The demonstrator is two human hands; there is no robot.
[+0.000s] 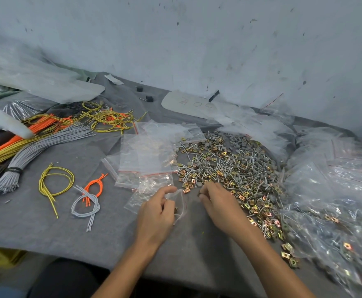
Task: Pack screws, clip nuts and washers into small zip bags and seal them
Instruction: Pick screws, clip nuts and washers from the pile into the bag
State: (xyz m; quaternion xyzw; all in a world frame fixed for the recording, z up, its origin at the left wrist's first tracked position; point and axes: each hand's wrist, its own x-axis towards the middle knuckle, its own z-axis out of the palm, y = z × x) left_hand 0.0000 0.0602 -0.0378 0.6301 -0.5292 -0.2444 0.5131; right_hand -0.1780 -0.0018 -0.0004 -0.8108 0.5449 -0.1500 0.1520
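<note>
1. Left hand (157,211) is gripping a small zip bag (179,201) just left of the hardware pile (229,168), with the red-striped edge facing the right hand.
2. Right hand (216,201) is pinching a small piece (199,194) at the pile's near-left edge; its type is too small to tell.
3. The pile is lying loose on the grey cloth (89,233), mixing screws, gold clip nuts and grey washers.
4. Empty zip bags (145,155) are lying against the pile's left edge.
5. Filled bags (336,201) are heaping up right of the pile.
6. Wire bundles (36,143) are lying well left of the pile.

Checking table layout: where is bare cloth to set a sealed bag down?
Bare cloth lies between the wire loops and the left hand, also between it and the right hand toward the near edge. Crowded: hardware pile right of centre, filled bags far right.
</note>
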